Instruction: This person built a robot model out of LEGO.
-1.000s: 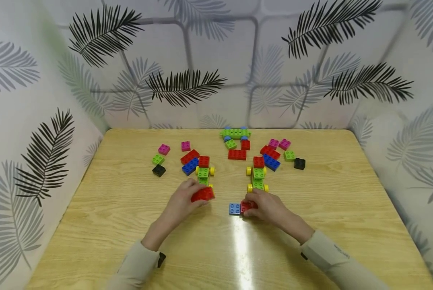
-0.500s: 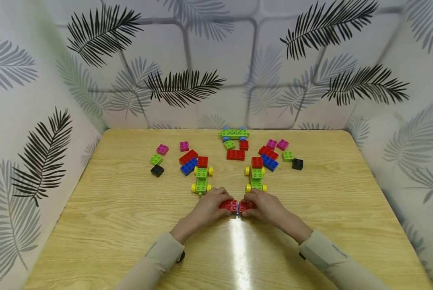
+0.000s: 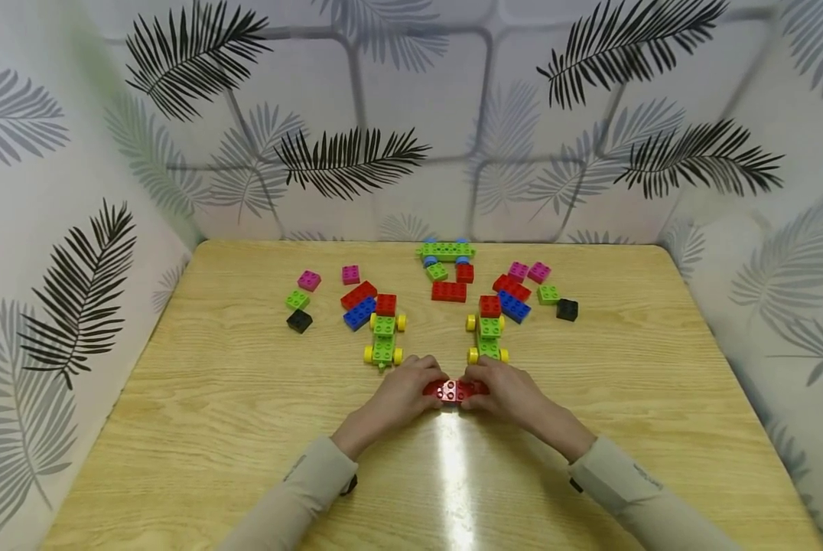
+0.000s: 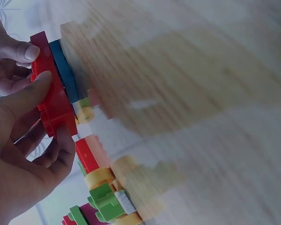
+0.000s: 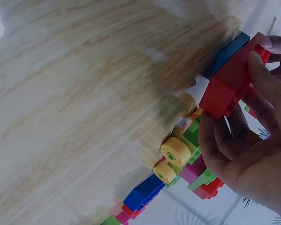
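My left hand (image 3: 401, 389) pinches a red toy brick (image 3: 446, 392) between thumb and fingers. Facing it, my right hand (image 3: 508, 392) grips a second red brick (image 5: 222, 91) by its end. The two red bricks meet end to end in a row, studs up in the head view. Under them a thinner blue brick (image 4: 65, 72) bridges the middle, its side showing in both wrist views. From above, the red bricks and fingers cover it. Just beyond the hands stand two green wheeled bases with yellow wheels, one on the left (image 3: 384, 344) and one on the right (image 3: 489, 344).
Loose blue (image 3: 360, 314), red (image 3: 449, 291), pink (image 3: 309, 281), green (image 3: 297, 299) and black (image 3: 567, 309) bricks lie across the back of the wooden table (image 3: 212, 428). A green base with blue wheels (image 3: 446, 251) sits near the rear edge, before a patterned wall.
My left hand has come right with its red brick, from beside the left wheeled base onto the blue brick. It now meets the right red brick, while my right hand has stayed in place.
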Demonstrator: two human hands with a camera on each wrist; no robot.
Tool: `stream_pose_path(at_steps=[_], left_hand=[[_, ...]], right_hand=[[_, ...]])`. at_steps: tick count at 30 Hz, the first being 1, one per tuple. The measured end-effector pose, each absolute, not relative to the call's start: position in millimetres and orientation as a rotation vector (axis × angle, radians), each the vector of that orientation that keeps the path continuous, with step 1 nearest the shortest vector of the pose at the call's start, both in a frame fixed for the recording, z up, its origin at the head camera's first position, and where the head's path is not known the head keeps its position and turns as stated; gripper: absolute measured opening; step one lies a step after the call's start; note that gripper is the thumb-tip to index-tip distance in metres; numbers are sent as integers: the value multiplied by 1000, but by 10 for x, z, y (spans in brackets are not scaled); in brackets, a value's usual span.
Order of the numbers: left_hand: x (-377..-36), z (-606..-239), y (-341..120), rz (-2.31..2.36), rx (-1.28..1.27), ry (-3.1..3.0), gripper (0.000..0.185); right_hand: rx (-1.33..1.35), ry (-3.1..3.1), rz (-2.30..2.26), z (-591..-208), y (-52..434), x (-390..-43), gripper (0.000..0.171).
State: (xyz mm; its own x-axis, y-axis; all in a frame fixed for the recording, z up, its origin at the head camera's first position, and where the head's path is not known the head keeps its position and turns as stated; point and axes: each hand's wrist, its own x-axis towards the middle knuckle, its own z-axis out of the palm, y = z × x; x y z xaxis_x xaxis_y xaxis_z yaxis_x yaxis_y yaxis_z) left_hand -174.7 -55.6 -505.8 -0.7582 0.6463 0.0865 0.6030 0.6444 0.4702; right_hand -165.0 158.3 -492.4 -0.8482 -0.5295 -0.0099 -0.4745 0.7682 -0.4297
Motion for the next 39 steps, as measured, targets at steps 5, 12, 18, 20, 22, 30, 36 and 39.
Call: stream_pose_path(at_steps=[5, 12, 18, 20, 22, 30, 36, 39], left_hand=[[-1741, -5028, -530, 720, 1075, 2763, 29], [-1740, -5046, -533, 710, 1038, 2722, 32], [-1732, -5027, -532, 648, 1018, 2706, 35], [-1721, -5004, -518, 613, 1020, 2707, 35], [-1707, -4976, -500, 567, 1029, 2715, 34], [-1704, -4955, -483, 467, 1056, 2778, 31], [-1731, -4975, -498, 481, 1056, 2772, 33], [-1734, -4990, -504, 500, 1060, 2774, 34]], right_hand=[[-777, 2816, -633, -4923, 1584, -1636, 24], [-754, 2809, -629, -4956, 1581, -1615, 25], [-767, 2805, -643, -4970, 1568, -1597, 24], [-762, 2800, -644, -4969, 1567, -1591, 24], [-761, 2796, -648, -4966, 1565, -1586, 23], [-823, 2784, -685, -4931, 1556, -1619, 22], [-843, 2806, -639, -4899, 1553, -1634, 23], [-856, 2840, -583, -4889, 1541, -1626, 25]])
